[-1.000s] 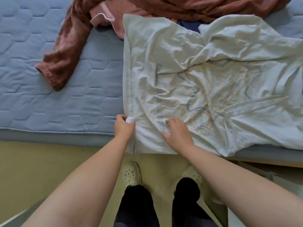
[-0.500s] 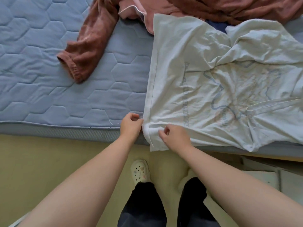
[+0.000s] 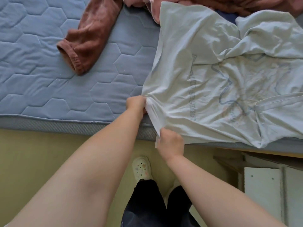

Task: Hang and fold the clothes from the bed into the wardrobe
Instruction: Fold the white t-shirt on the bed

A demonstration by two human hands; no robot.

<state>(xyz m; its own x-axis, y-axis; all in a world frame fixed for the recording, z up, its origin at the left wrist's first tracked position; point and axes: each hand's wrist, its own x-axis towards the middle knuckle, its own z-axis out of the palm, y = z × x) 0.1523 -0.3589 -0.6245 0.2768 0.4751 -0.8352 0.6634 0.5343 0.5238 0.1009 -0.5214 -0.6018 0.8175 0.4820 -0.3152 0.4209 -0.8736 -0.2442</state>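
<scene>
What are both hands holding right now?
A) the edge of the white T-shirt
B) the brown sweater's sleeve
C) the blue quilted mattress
A: the left hand and the right hand both pinch the near edge of the white T-shirt.

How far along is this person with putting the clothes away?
Early on. Nothing folded or hung shows. In hand: the left hand and right hand grip the white T-shirt by its near edge on the mattress. Left: folding it, then the brown garment and pink garment beyond it.
</scene>
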